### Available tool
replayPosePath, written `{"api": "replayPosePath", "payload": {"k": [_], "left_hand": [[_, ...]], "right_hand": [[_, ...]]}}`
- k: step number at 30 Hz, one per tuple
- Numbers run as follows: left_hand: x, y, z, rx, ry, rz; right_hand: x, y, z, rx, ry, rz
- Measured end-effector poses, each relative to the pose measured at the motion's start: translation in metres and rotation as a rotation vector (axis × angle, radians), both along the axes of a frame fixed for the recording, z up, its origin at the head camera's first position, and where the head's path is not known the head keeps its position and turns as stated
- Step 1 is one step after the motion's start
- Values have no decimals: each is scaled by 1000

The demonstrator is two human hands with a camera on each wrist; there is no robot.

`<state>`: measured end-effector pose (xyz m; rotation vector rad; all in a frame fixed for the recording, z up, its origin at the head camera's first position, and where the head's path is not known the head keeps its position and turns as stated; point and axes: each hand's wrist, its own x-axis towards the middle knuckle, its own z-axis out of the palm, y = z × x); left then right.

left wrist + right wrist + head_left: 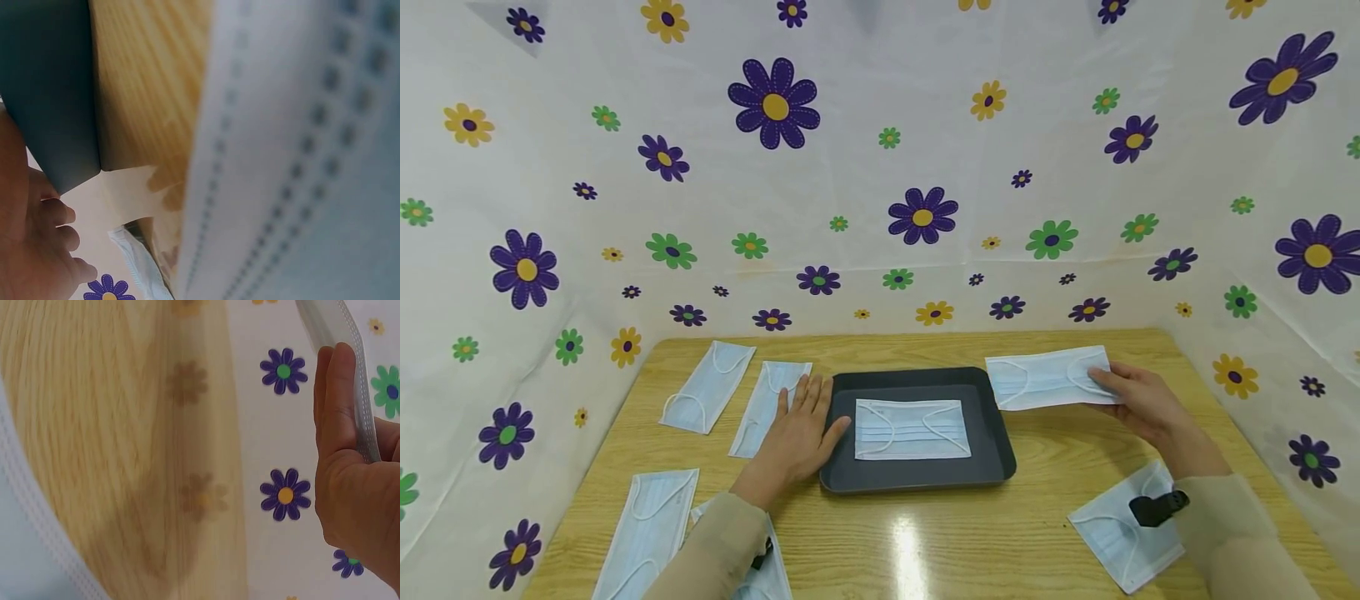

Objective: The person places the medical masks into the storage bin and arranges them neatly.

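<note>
A dark grey tray [917, 482] stands in the middle of the table, with one light blue face mask [913, 440] lying flat in it, ear loops on top. My left hand [796, 432] is at the tray's left rim, fingers spread and fairly straight; in the left wrist view the tray's outer wall [50, 87] shows beside the fingers. Between thumb and fingers, my right hand [1150, 410] pinches the right end of another face mask [1045, 382]. That mask is raised, its left end overlapping the tray's right rim in the head view.
Left of the tray lie a far-left mask [709, 387], a mask beside my left hand [767, 400], a near-left mask [643, 517] and one partly under my left forearm [775, 567]. A further mask [1120, 529] lies front right, below my right sleeve. Flowered cloth [850, 167] surrounds the wooden table [985, 542].
</note>
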<state>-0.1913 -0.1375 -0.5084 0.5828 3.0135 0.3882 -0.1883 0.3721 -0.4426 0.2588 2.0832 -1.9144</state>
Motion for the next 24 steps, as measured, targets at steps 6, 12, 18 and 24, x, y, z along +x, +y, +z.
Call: {"api": "replayPosePath", "payload": {"k": [6,12,18,24], "left_hand": [[0,1,1,-17,14,-6],[1,3,3,24,-3,1],[1,4,2,65,-11,16],[1,7,-1,91,17,37]], "right_hand": [[-1,-21,1,-11,39,20],[-1,-48,-1,-9,63,68],[-2,-75,-4,-42,57,84],[-4,-98,-4,-43,60,100]]}}
